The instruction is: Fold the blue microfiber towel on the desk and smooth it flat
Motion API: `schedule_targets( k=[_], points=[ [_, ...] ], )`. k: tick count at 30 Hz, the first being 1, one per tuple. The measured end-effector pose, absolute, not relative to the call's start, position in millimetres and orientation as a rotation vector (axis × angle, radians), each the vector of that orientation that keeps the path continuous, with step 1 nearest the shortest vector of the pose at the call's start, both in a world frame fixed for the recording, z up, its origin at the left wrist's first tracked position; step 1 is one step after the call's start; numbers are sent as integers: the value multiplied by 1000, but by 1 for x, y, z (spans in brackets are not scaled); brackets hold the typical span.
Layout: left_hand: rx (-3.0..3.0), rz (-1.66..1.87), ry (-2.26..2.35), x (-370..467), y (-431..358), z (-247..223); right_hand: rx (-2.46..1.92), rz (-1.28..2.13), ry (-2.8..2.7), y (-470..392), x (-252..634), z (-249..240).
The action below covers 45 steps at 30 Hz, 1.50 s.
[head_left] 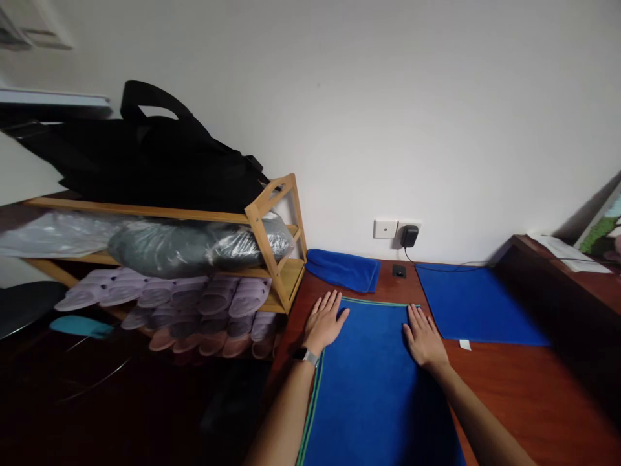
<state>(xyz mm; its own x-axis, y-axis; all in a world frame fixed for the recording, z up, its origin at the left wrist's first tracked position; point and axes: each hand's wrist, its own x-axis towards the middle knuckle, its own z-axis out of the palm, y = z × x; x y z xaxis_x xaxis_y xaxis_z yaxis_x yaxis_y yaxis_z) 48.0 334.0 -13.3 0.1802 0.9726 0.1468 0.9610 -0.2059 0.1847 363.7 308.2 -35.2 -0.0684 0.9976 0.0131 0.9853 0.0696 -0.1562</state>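
A long blue cloth [369,375] with green stitched edges lies flat on the reddish-brown table [524,388]. My left hand [324,323] rests palm down at its far left corner, fingers stretched out. At the far right corner my right hand [423,336] lies the same way, fingers slightly spread. Neither hand grips anything. Beyond them, against the wall, is a folded blue cloth [344,270]. Another blue cloth [480,304] with a white tag [464,345] is spread flat to the right of my right hand.
Left of the table stands a wooden rack [274,252] with a black bag [160,162], plastic-wrapped items [194,246] and several slippers [216,294]. A black plug [409,235] with a cable sits in the wall socket. A raised dark ledge [548,285] borders the right.
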Motion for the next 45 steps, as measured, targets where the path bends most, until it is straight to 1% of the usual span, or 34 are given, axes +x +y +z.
schedule_targets(
  k=[24,45],
  points=[
    [2376,368,1937,48,334,-13,-2035,168,-2189,309,365,-39],
    [2401,408,1953,46,337,-21,-2046,206,-2180,309,362,-32]
  ],
)
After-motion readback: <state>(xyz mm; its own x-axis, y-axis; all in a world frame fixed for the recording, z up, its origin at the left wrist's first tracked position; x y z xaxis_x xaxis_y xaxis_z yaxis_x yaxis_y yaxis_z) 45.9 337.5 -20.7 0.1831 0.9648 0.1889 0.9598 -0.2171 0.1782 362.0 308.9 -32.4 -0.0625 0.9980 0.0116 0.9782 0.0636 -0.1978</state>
